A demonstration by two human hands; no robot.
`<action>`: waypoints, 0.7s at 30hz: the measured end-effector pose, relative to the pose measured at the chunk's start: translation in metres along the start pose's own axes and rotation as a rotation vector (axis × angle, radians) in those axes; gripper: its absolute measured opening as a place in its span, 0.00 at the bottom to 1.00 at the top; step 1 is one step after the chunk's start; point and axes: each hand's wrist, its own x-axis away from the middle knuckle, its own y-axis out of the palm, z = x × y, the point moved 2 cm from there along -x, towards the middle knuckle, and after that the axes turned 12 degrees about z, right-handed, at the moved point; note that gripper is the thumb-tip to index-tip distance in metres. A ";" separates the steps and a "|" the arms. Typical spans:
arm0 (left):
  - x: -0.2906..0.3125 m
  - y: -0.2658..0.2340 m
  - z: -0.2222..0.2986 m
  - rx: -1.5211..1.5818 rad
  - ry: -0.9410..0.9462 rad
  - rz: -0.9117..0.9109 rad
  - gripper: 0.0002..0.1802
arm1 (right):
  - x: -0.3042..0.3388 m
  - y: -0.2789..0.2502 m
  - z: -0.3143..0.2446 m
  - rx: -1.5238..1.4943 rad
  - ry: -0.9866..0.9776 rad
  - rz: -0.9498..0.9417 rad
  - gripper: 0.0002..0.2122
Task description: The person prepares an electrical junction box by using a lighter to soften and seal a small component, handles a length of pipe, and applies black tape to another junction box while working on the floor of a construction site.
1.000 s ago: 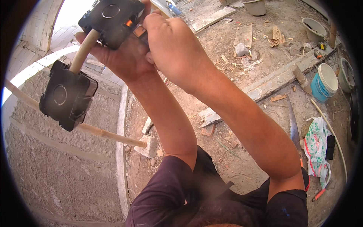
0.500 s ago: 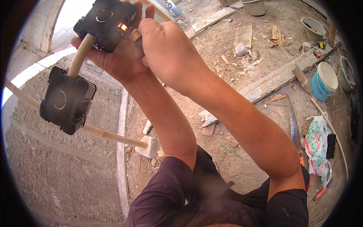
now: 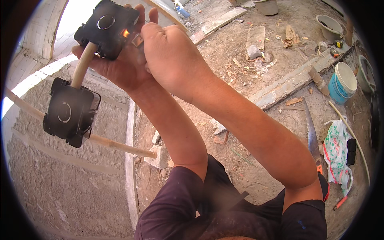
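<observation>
My left hand [image 3: 126, 70] cups a black square plastic electrical box [image 3: 110, 22] from below and behind, fingers curled round its far edge. A short beige conduit pipe [image 3: 83, 68] joins this box to a second black electrical box [image 3: 70, 112], which hangs lower left. My right hand [image 3: 172, 56] is closed round a lighter [image 3: 137, 40], only its metal tip showing. A small orange flame [image 3: 125, 33] burns at the right side of the upper box, just beyond that tip.
A long pale pole [image 3: 120, 147] crosses behind the lower box, ending by a stone. Rightward lie a concrete beam [image 3: 276, 92], a blue-and-white bucket [image 3: 343, 83], a handsaw [image 3: 311, 128] and a printed plastic bag [image 3: 337, 154]. Grey buckets [image 3: 329, 27] stand farther back.
Both hands and the upper box have shifted slightly left. The lower box has swung a little downward. The flame stays lit beside the upper box.
</observation>
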 end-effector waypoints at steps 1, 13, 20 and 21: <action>0.004 0.004 -0.003 -0.004 0.006 -0.028 0.43 | -0.001 -0.001 -0.001 0.009 0.010 0.003 0.29; -0.010 -0.014 0.007 0.001 -0.030 0.086 0.42 | -0.003 0.003 0.008 -0.037 -0.075 0.129 0.26; -0.008 -0.016 0.009 0.035 -0.014 0.135 0.43 | -0.001 0.005 0.009 -0.022 -0.011 0.133 0.26; -0.008 -0.016 0.009 0.040 -0.013 0.135 0.43 | -0.001 0.004 0.009 -0.021 -0.010 0.137 0.26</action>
